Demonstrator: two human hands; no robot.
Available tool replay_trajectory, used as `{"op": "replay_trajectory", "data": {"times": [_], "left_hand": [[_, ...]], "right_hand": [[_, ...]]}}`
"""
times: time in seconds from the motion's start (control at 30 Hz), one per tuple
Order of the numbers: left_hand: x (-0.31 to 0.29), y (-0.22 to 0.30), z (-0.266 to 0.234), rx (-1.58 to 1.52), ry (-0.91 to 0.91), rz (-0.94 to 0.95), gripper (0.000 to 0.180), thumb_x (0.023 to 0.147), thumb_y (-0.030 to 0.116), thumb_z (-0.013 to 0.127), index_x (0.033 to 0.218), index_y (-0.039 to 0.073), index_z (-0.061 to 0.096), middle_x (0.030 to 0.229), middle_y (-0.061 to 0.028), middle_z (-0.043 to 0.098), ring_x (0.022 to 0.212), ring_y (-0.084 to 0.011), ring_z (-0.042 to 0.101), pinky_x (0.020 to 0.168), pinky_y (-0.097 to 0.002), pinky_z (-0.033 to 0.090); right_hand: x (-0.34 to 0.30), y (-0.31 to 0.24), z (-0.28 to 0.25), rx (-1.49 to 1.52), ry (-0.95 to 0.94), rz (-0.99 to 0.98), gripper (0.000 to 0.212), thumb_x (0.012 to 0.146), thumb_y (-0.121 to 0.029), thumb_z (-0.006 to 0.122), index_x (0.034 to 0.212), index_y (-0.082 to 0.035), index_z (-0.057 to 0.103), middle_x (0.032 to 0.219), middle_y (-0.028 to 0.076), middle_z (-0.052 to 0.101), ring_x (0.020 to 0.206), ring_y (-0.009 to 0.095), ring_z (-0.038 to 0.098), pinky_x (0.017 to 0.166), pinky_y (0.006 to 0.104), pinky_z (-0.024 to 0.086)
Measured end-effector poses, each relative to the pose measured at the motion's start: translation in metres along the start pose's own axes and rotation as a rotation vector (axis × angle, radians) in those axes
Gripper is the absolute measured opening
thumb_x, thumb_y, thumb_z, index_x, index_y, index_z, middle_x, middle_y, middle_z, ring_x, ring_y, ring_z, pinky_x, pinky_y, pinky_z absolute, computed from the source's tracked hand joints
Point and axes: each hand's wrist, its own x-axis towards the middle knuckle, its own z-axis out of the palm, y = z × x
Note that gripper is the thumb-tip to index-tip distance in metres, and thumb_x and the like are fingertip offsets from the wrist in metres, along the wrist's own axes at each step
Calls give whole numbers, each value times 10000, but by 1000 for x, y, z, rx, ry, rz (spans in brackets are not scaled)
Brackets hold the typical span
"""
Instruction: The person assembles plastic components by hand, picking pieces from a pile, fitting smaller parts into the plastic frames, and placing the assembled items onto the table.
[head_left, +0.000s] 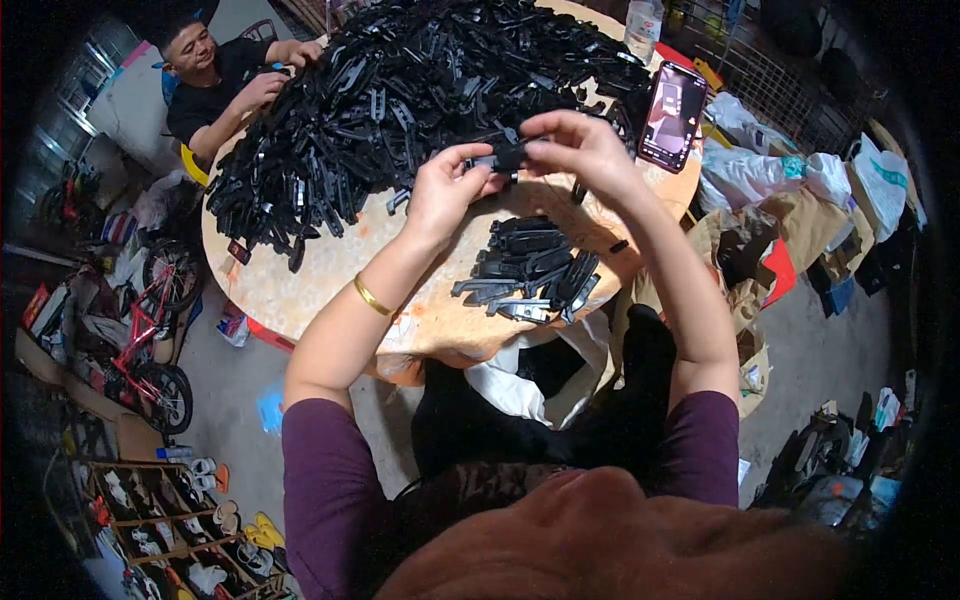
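Above the round table (265, 295), my left hand (447, 190) is closed, with thumb and fingertips pinching a small black plastic part (508, 158). My right hand (588, 153) pinches the same part from the other side, so it sits between both hands. Its exact shape is partly covered by my fingers. Just beyond my hands spreads a large heap of long, narrow black plastic parts (375, 110). Closer to me, a smaller pile of similar black parts (530, 262) lies near the table's front edge. A gold bangle (372, 296) circles my left wrist.
A phone (675, 117) with a lit screen stands at the table's right, near a clear plastic bottle (643, 28). Another person (225, 90) reaches into the heap at far left. Around the table are a red bicycle (148, 325), white bags (760, 170) and a shoe rack (165, 520).
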Motion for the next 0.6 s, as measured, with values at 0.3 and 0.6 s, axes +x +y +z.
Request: {"op": "replay_trajectory", "data": {"times": [0.3,0.6], "left_hand": [[-10,1,4,-49,-98,30,363,838,81,594,1159,-58,497,906,-83,619,764,-100,595,695,-206,490],[-8,12,1,-29,-116,25,352,824,51,606,1147,-54,513,935,-96,627,811,-109,598,718,-219,492]], "right_hand": [[-8,15,21,-763,237,-470,198,754,-144,673,903,-16,653,796,125,641,681,216,623,607,291,496],[-7,10,18,-959,287,-875,293,710,-259,705,913,-56,645,762,121,609,684,277,602,596,330,487]]}}
